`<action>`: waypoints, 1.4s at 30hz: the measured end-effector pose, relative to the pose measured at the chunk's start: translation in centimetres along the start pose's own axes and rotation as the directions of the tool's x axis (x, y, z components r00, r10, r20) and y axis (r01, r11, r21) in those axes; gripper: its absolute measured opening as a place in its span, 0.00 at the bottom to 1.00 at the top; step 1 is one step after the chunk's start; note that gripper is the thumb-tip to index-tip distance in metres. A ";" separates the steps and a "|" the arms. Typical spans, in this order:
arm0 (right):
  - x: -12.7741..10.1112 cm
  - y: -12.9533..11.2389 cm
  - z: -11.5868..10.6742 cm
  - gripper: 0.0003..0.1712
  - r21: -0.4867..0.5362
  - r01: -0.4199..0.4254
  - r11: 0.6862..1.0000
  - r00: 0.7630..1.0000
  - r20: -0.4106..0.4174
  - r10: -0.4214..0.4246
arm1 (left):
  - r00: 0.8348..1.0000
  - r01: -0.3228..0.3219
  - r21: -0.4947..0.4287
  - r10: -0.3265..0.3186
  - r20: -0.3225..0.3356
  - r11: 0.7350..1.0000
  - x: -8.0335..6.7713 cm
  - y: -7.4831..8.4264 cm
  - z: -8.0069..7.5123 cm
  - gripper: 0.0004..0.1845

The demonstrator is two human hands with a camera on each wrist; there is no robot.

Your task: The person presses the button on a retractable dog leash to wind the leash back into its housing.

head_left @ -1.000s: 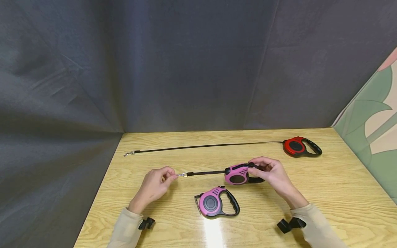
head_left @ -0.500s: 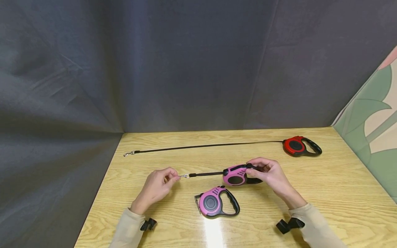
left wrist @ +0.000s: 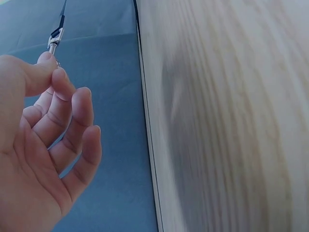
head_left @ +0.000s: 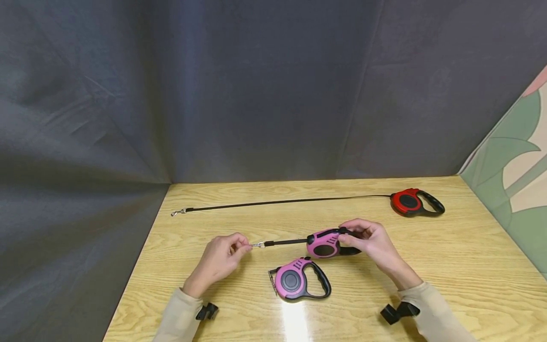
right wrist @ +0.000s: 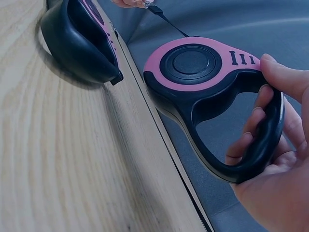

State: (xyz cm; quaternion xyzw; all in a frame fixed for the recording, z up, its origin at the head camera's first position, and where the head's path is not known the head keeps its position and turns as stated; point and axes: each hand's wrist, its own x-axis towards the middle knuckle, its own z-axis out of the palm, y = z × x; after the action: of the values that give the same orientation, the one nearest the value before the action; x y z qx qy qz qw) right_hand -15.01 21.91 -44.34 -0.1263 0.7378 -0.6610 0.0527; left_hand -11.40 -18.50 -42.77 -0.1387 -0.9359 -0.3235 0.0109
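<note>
My right hand (head_left: 372,241) grips the black handle of a pink retractable dog leash (head_left: 323,243), held above the table. In the right wrist view the fingers curl through the handle loop of this pink leash (right wrist: 190,63). Its short black strap (head_left: 288,242) runs out straight to the left. At the strap's end, my left hand (head_left: 222,259) pinches the metal snap hook (head_left: 259,244) between thumb and index finger. The left wrist view shows the hook (left wrist: 54,41) at the fingertips, the other fingers loosely bent. A second pink retractable leash (head_left: 291,280) lies flat in front, between the hands.
A red retractable leash (head_left: 408,203) lies at the back right of the wooden table (head_left: 470,266). Its black strap (head_left: 273,202) stretches left across the back to a snap hook (head_left: 177,212). A dark curtain (head_left: 273,95) stands behind the table, with a patterned panel (head_left: 513,156) at right.
My left hand has moved a little to the right with the hook. The held pink leash has shifted slightly left, and its exposed strap looks shorter. The leashes on the table stay put.
</note>
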 end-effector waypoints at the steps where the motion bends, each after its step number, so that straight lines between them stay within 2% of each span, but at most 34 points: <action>1: 0.0 0.0 0.0 0.15 0.000 0.000 1.000 1.000 -0.001 0.000 | 1.000 -0.004 -0.003 0.004 0.001 1.000 0.0 0.1 0.0 0.04; 12: 0.0 0.2 0.2 0.14 0.008 0.020 1.000 1.000 -0.007 -0.019 | 0.999 0.032 -0.016 -0.032 0.000 0.999 0.1 0.6 0.6 0.05; 22: -0.1 0.1 0.5 0.14 0.021 0.020 1.000 1.000 -0.007 -0.020 | 0.999 0.031 -0.021 -0.031 -0.010 0.999 0.1 0.8 0.9 0.04; 42: -0.2 0.1 0.9 0.16 0.005 0.013 1.000 1.000 -0.005 -0.013 | 0.999 0.030 -0.031 -0.030 0.025 0.999 0.0 1.4 1.4 0.05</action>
State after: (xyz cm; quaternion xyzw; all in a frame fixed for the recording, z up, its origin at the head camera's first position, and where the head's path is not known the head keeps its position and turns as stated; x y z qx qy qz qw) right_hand -14.65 21.12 -44.52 -0.1293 0.7354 -0.6635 0.0467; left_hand -10.94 -16.58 -43.05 -0.1287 -0.9328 -0.3365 -0.0077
